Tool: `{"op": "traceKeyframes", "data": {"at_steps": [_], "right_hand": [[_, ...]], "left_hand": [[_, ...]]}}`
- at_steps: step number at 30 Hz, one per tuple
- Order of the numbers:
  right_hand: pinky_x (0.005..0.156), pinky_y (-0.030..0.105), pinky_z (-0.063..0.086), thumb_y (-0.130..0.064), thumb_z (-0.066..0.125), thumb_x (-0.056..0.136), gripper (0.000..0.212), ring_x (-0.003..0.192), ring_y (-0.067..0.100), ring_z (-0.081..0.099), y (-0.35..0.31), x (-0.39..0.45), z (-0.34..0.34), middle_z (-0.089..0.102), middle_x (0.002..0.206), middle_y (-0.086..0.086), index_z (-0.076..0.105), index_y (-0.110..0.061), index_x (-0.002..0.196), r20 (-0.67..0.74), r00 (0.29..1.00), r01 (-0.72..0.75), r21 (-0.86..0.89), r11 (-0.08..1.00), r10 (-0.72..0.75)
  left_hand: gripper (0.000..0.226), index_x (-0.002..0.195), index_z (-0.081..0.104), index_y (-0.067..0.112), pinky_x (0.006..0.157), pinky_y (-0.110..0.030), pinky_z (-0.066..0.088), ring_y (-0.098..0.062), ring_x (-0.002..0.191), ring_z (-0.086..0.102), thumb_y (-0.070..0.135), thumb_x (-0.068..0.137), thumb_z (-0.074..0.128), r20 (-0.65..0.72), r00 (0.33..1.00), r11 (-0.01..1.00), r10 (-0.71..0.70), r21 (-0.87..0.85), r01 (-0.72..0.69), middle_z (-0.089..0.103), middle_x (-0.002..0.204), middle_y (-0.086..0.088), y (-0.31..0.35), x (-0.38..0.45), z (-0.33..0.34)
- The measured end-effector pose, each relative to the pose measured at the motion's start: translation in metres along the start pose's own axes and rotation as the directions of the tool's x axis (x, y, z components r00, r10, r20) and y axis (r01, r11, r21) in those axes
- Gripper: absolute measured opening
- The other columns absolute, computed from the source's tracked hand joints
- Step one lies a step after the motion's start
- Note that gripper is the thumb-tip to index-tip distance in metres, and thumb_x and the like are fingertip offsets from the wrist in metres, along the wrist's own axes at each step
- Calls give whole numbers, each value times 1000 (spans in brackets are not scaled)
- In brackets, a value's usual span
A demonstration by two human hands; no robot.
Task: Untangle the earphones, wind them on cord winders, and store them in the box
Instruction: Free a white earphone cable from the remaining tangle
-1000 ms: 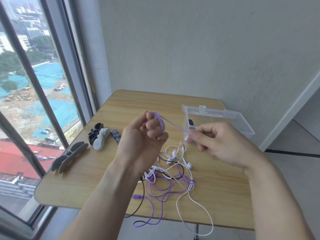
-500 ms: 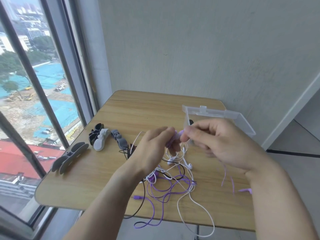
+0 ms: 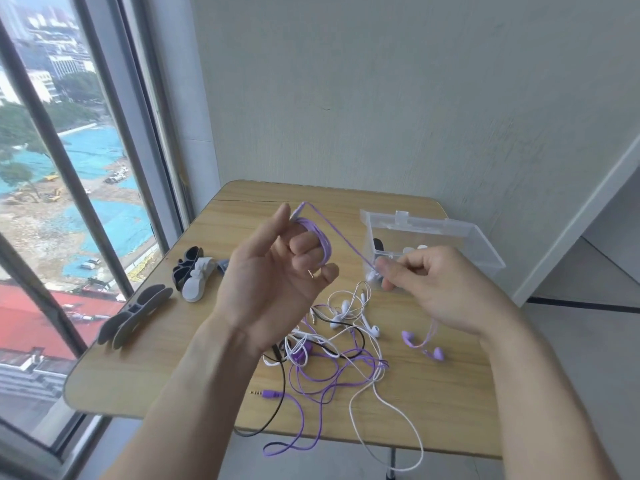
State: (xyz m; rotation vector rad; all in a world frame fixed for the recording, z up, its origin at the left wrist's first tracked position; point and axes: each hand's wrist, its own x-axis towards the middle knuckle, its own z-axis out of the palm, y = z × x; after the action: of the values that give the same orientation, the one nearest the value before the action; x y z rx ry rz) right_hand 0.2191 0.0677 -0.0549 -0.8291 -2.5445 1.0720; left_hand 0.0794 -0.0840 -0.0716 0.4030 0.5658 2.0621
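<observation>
Left hand [image 3: 273, 271] fingers curled, thin purple earphone cord [image 3: 317, 237] coiled round them; right hand [image 3: 433, 285] fingers pinch its taut strand above wooden table [image 3: 450, 403].

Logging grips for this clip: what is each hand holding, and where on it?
Thin purple earphone cord: left hand has it coiled around its fingers; right hand pinches the taut stretch.

Box [image 3: 450, 233] contents unclear: dark and pale shapes behind the clear wall, partly blocked by the right hand [image 3: 440, 289]. Cord tangle [image 3: 332, 355] in front of the box: can't trace which strand belongs to which set, and the left wrist [image 3: 239, 327] covers its left side. White loop [image 3: 398, 441] hangs past the table edge [image 3: 346, 441].
</observation>
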Motion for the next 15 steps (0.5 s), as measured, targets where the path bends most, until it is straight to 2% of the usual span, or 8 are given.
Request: {"op": "traceKeyframes", "data": {"at_steps": [2,4,6,9,12,15], "right_hand": [[63,30,36,-61,55,91,48,62,12,47,-1,0,4,55,70,5,70,-22,65,62,998,-15,-70,997,19],[64,31,38,-64,52,91,52,54,9,49,-3,0,8,54,61,0,69,-22,65,130,990,-42,-86,995,53],[57,28,36,-62,52,93,52,43,10,42,-6,-1,13,46,49,-7,68,-22,65,175,983,-36,-118,992,56],[47,24,34,-59,51,96,50,41,14,40,-13,-2,23,49,51,-1,69,-21,68,259,964,-7,-180,984,54],[39,21,32,-58,52,96,49,33,7,35,-18,-4,24,43,47,-6,69,-22,67,295,954,11,-188,982,46],[38,18,32,-56,53,97,48,34,7,38,-20,-5,20,43,44,-10,70,-21,68,296,955,34,-157,987,14]], "left_hand": [[38,59,43,22,69,-31,35,-10,47,39,32,95,51,-67,998,999,1,-33,-3,42,56,7,-2,1,0],[38,60,45,22,71,-32,37,-10,49,44,32,95,53,-154,988,998,-3,-64,-7,48,59,8,-3,2,-1],[40,58,48,23,77,-34,41,-8,49,53,33,96,54,-217,976,997,-10,-79,-8,55,60,9,-3,3,-3],[41,57,52,24,83,-35,41,-6,54,60,33,97,54,-279,960,997,-2,-73,-19,61,64,10,-3,6,-4],[34,72,57,22,81,-34,37,-6,71,69,37,101,47,-320,945,997,63,54,-48,70,78,8,-4,9,-8],[31,97,64,14,79,-34,36,-11,100,72,30,104,39,-310,933,944,181,322,-76,76,101,0,-5,11,-12]]}}
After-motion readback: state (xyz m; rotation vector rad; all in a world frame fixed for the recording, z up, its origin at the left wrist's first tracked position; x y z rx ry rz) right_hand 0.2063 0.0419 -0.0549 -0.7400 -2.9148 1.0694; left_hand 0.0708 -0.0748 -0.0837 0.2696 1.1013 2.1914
